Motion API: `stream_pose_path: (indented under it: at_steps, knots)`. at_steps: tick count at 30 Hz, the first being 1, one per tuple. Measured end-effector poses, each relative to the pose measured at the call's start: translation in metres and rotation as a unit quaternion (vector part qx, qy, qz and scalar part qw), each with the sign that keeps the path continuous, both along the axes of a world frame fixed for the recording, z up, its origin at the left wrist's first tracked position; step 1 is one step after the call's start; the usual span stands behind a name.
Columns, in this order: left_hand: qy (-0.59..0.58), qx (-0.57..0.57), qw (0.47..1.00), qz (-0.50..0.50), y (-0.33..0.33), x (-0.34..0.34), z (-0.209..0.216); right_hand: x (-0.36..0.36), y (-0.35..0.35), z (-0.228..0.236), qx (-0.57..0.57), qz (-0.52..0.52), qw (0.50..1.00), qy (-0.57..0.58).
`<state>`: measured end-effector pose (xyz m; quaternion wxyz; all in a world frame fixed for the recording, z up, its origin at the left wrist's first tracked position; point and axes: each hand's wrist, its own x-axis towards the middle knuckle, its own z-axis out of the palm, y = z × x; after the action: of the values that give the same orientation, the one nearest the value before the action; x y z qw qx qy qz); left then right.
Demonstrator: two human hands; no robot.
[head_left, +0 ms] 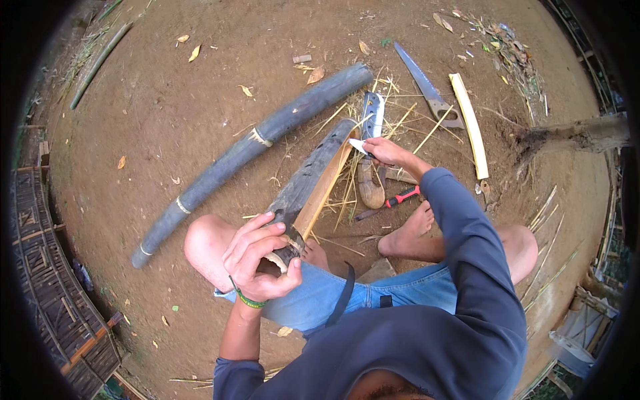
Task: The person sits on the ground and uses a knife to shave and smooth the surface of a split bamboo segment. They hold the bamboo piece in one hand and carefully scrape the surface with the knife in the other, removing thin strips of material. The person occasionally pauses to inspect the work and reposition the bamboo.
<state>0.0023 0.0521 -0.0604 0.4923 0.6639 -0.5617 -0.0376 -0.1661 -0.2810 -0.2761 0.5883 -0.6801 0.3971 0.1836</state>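
Observation:
A thick grey-green bamboo section [303,177] slants away from my lap, with a long opening along its right side that shows the pale inside. My left hand [257,257] is wrapped around its near end, where the rim looks ragged. In my right hand [388,152] is a small knife [358,145], its bright blade pointing left at the far end of the opening. The knife's handle is mostly hidden by my fingers. Just beyond that hand, a wide blade with holes [373,119] lies on the ground, and a wooden handle [370,190] shows below it.
A long bamboo pole [223,163] lies to the left. Toward the right are a handsaw [423,83], a pale split bamboo strip [470,123] and a red-and-black handled tool [403,197]. Thin shavings [403,120] litter the dirt. A tree trunk [580,133] stands at the far right.

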Motion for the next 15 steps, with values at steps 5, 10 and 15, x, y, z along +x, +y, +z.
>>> stream_pose_path:
  at_steps: [5,10,15]
  knots:
    - [-0.010,0.002,1.000,-0.002,0.002,-0.002,0.001,0.002,-0.016,-0.026,-0.131,0.119,0.983,0.047]
    - [-0.013,-0.001,1.000,0.007,0.003,-0.002,-0.002,0.009,0.021,-0.024,-0.266,0.181,0.946,-0.031]
    - [-0.001,0.002,1.000,0.016,0.006,0.002,-0.003,0.011,0.026,0.002,-0.282,0.167,0.944,0.021]
